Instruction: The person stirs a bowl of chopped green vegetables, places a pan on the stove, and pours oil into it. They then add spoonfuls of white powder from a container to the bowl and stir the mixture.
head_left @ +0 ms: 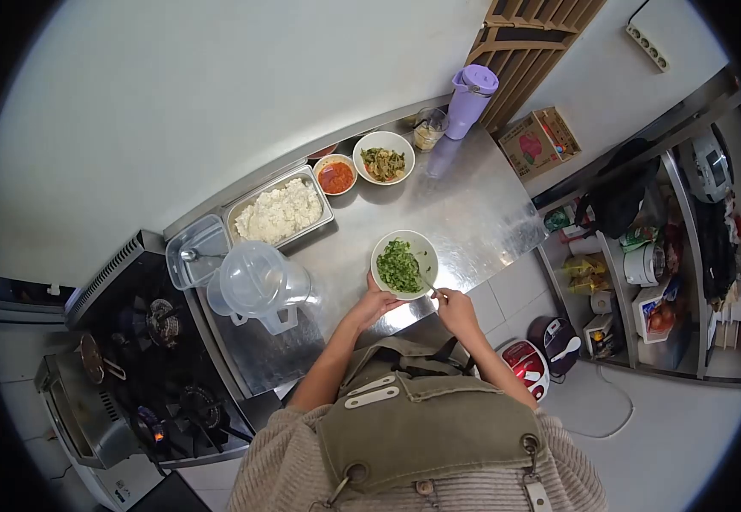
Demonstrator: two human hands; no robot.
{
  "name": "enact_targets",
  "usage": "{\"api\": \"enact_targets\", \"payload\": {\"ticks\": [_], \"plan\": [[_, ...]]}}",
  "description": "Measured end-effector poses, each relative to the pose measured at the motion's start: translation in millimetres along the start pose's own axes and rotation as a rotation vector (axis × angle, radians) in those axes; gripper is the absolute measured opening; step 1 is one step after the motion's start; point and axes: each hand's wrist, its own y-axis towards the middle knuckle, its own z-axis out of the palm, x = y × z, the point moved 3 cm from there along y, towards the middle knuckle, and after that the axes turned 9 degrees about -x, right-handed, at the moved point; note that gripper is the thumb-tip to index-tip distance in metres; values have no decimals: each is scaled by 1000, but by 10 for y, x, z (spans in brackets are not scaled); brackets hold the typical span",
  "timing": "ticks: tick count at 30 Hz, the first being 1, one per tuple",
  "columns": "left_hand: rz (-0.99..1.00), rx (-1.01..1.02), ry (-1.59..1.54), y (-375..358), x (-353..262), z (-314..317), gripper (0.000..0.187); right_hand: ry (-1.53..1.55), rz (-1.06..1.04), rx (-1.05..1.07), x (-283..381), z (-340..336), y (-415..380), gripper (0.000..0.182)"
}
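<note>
My left hand (372, 305) is closed on the near left rim of a white bowl (427, 252). Chopped green herbs (398, 266) lie inside this bowl, heaped towards its left side. In my right hand (456, 311) is the handle of a spoon (427, 284), which reaches over the bowl's right rim; its tip is hard to make out among the herbs. The bowl is at the near edge of a steel table (370, 218). Farther back are a bowl of red sauce (336, 176) and a white bowl of cooked vegetables (384, 164).
A metal tray of rice (281, 212) sits at the back left, near a clear tub (184, 271) holding a ladle and a clear plastic pitcher (253, 277). A glass (430, 130) and a purple jug (471, 101) stand behind. Left is a stove (174, 375); right, shelves (635, 282).
</note>
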Motion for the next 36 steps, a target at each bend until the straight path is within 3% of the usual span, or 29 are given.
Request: {"api": "enact_targets", "payload": {"ticks": [1,3,6,10,14,19,23,26,31,36], "plan": [[-1,-1,-1,-32,-19,29,79,-1,1,2,-67,78,-8,23],[2,-14,-8,-70,-58,78,77,-36,-220,-99,-119,209,-32,19],[-28,-1,7,-59,-61,70,84,-234,-156,-60,-119,175,73,20],[6,-22,19,-69,-83,100,75,-239,-231,-160,62,64,27,19],[12,-8,-9,-59,-86,102,78,-250,-291,-62,-203,202,101,19],[3,-16,-7,-82,-73,99,79,-402,-293,-199,159,-91,38,23],[5,-24,-18,-61,-68,83,80,-497,-326,-222,-36,90,75,25],[11,-8,-23,12,-5,10,80,-374,-344,-111,12,54,39,20],[13,-13,-34,9,22,-2,82,-152,-171,-22,-180,196,34,20],[6,-11,-37,-60,-62,90,80,-163,-125,-37,-167,49,293,21]]}}
